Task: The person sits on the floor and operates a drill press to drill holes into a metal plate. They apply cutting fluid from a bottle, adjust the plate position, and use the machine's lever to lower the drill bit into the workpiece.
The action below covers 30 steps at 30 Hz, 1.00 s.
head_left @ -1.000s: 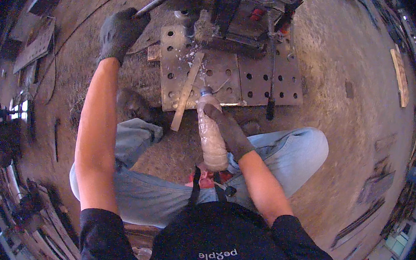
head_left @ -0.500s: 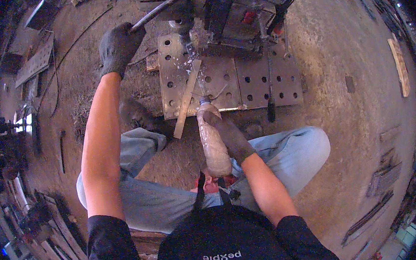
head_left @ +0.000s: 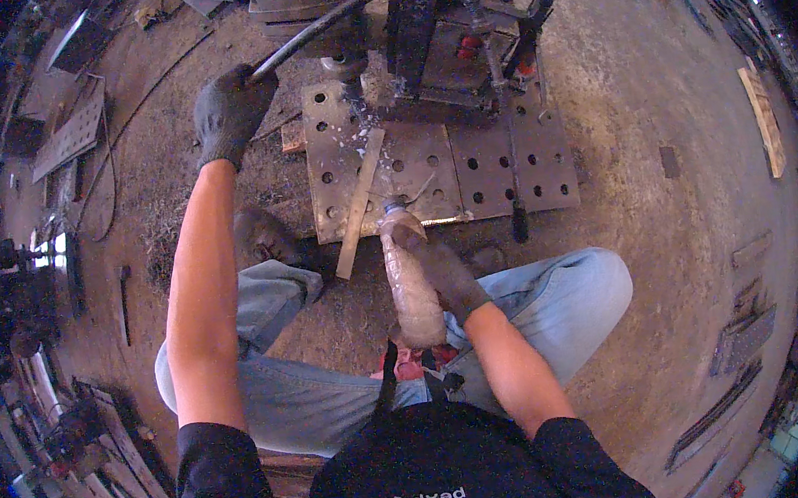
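Observation:
My gloved left hand (head_left: 231, 114) is wrapped round the end of a long metal lever (head_left: 327, 20) on a drilling machine (head_left: 443, 46). My gloved right hand (head_left: 443, 266) grips a clear plastic bottle (head_left: 413, 300) of cloudy liquid, its blue neck pointing away from me. Beyond the neck, whitish splashes lie below the drill's spindle (head_left: 345, 68). The machine stands over a steel plate (head_left: 427, 190) with rows of round holes. A flat narrow strip (head_left: 361, 205) lies slantwise across the plate's near edge, left of the bottle. Machine parts hide the cutting tip.
A black-ended rod (head_left: 518, 210) hangs from the machine's right side. Another perforated plate (head_left: 72, 140) lies at far left near a cable (head_left: 134, 94). A wooden board (head_left: 762, 122) rests at far right. Metal bars (head_left: 119, 463) are piled at lower left.
The whole scene sits slightly lower in the picture, as my head view has shifted. Both hands keep their grips on the lever and the bottle.

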Available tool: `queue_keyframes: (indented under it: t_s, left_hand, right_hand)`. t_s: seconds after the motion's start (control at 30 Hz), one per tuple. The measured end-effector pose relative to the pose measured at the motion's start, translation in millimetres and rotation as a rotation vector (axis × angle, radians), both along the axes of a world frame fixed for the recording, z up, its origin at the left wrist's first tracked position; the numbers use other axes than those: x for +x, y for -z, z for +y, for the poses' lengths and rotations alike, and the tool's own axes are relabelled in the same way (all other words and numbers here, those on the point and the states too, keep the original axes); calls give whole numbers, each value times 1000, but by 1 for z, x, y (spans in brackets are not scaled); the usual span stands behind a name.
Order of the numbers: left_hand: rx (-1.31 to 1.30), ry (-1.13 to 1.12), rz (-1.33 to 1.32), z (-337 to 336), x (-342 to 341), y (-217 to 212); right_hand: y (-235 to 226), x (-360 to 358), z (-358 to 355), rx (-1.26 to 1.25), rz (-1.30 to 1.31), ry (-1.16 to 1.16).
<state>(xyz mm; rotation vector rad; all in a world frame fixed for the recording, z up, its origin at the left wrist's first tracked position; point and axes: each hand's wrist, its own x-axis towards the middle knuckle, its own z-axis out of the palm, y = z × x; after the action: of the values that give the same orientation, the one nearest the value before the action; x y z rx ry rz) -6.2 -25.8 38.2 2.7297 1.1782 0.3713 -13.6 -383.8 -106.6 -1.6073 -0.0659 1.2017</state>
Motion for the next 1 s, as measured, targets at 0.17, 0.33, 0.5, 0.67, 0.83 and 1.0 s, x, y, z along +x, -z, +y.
queue_keyframes:
  t_s: [0.17, 0.33, 0.5, 0.67, 0.83, 1.0]
  left_hand:
    - [-5, -14, 25, 1, -1, -1]
    - [-7, -4, -2, 2, -1, 2]
    - [-15, -5, -59, 1, -2, 5]
    - [-4, -6, -6, -1, -1, 0]
    - [-13, 5, -12, 3, -2, 3]
    - [0, 9, -36, -1, -2, 2]
  right_hand:
    - [-15, 3, 3, -80, 96, -37]
    - [-26, 1, 5, -28, 59, -3]
    - [-22, 4, 2, 37, 77, -5]
    - [-29, 0, 1, -3, 127, 24]
    - [-42, 2, 6, 66, 136, 42]
    - [-43, 5, 4, 13, 118, 6]
